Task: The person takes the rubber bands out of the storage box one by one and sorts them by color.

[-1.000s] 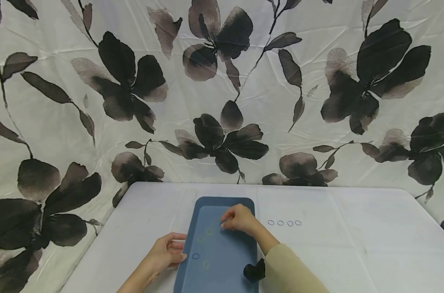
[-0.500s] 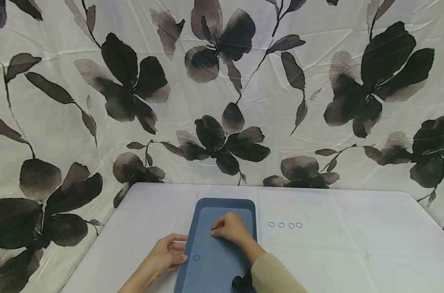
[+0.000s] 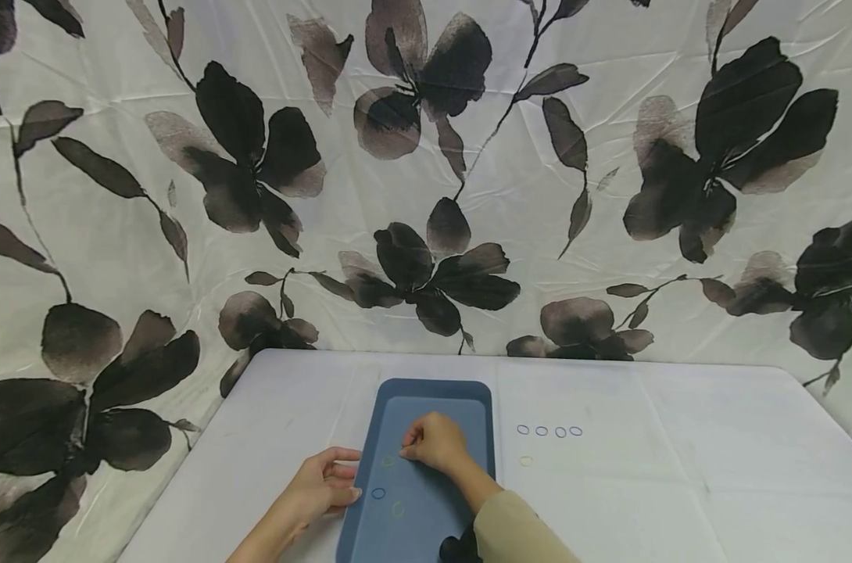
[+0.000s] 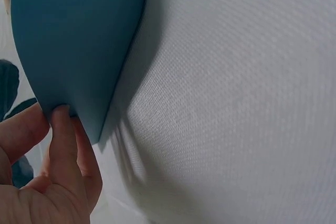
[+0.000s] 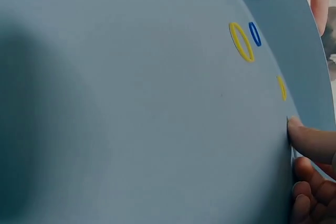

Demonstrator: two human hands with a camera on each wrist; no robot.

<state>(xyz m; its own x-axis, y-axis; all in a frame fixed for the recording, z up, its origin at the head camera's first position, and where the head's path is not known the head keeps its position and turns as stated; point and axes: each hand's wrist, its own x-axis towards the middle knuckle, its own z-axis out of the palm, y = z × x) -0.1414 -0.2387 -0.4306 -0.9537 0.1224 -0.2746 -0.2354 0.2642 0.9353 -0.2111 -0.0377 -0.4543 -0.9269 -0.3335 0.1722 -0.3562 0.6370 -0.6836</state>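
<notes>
A blue tray (image 3: 436,395) lies on the white table. My left hand (image 3: 320,485) grips its left rim, thumb above and fingers at the edge; the left wrist view shows this hand (image 4: 58,166) pinching the tray's rim (image 4: 79,35). Over the tray, my right hand (image 3: 436,442) pinches with thumb and index finger at a yellow ring, which the fingers hide. In the right wrist view the right thumb (image 5: 310,137) touches the tray's surface. Near it lie a blue ring (image 3: 378,493) and two yellow rings, one nearer the front (image 3: 398,510) and one farther back (image 3: 388,462).
Right of the tray, several blue rings (image 3: 542,431) form a row on the table (image 3: 679,469). Below that row's left end lies a single yellow ring (image 3: 526,461). A white cloth (image 3: 581,203) with dark flowers hangs behind the table.
My right hand has moved left and toward me over the tray, onto a yellow ring that was visible before. A yellow ring now shows below the blue row. The left hand stays at the rim.
</notes>
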